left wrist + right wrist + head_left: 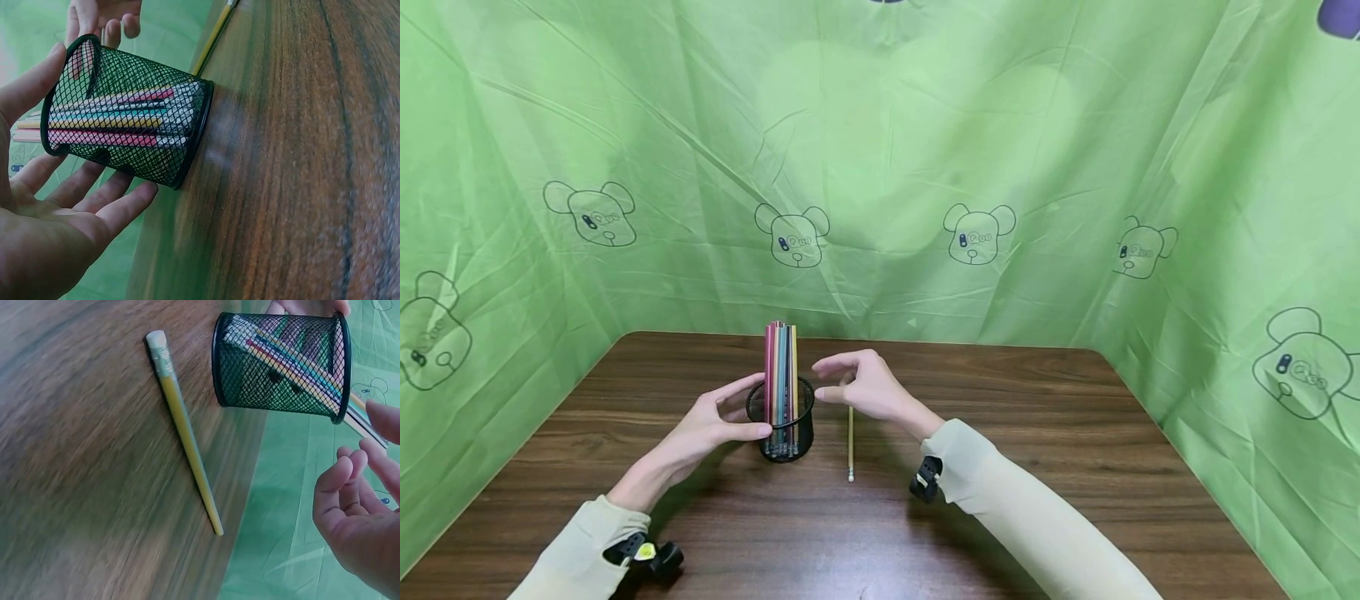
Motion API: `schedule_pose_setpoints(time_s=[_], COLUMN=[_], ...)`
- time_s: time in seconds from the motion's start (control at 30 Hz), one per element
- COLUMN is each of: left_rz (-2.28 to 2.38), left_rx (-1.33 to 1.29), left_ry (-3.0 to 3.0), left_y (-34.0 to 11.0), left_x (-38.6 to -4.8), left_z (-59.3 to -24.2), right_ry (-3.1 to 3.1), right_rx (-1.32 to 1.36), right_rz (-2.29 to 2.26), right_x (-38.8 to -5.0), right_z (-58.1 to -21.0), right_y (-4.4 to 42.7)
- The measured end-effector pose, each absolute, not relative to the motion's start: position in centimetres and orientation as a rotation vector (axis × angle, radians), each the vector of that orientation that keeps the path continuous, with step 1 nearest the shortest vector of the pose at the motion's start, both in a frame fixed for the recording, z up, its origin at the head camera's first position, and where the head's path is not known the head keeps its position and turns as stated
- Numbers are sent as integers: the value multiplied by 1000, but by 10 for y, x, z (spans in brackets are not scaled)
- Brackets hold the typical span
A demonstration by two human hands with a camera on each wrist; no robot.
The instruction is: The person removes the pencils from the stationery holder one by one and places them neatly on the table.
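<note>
A black mesh pencil cup stands upright on the table, with a bunch of coloured pencils inside, eraser ends down. My left hand holds the cup from its left side, thumb at the near rim and fingers on the far side. To the right of the cup, my right hand hovers near the rim with loosely bent fingers and nothing between them. Below that hand a single yellow pencil lies on the wood, its white eraser end toward me; in the head view the hand covers its far end.
The brown wooden table reaches back to a green cloth printed with bear heads, which also hangs at both sides. Each sleeve cuff carries a black strapped-on device.
</note>
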State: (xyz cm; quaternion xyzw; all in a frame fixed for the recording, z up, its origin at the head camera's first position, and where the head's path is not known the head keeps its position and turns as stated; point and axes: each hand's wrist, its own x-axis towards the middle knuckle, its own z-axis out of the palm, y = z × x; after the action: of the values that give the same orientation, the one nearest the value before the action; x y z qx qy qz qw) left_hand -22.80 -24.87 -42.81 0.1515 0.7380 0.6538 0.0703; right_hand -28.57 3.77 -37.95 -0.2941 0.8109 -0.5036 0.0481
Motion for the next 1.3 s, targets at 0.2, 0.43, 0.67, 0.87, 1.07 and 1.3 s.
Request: schedule_pose_setpoints(time_s=[0.2, 0.43, 0.67, 0.87, 1.07, 1.3], left_rz=[1973, 1970, 1968, 1969, 1966, 1970], left_rx=[464, 463, 463, 459, 455, 462], left_ry=[2210, 2207, 2208, 2208, 2208, 2208], left_y=[-249, -248, -248, -247, -248, -249], left_x=[-228, -228, -228, -228, -228, -228], left_z=[-429, -429, -429, -429, -429, -428], right_ry=[2475, 2453, 2451, 2440, 2435, 2427], right_rx=[-888, -875, -861, -854, -842, -846], right_rz=[-1579, -1582, -1605, -1629, -1641, -1667], right_x=[-289, -290, -292, -292, -291, -291], right_z=[-380, -382, -382, -381, -381, -385], right_y=[28, 22, 17, 12, 9, 3])
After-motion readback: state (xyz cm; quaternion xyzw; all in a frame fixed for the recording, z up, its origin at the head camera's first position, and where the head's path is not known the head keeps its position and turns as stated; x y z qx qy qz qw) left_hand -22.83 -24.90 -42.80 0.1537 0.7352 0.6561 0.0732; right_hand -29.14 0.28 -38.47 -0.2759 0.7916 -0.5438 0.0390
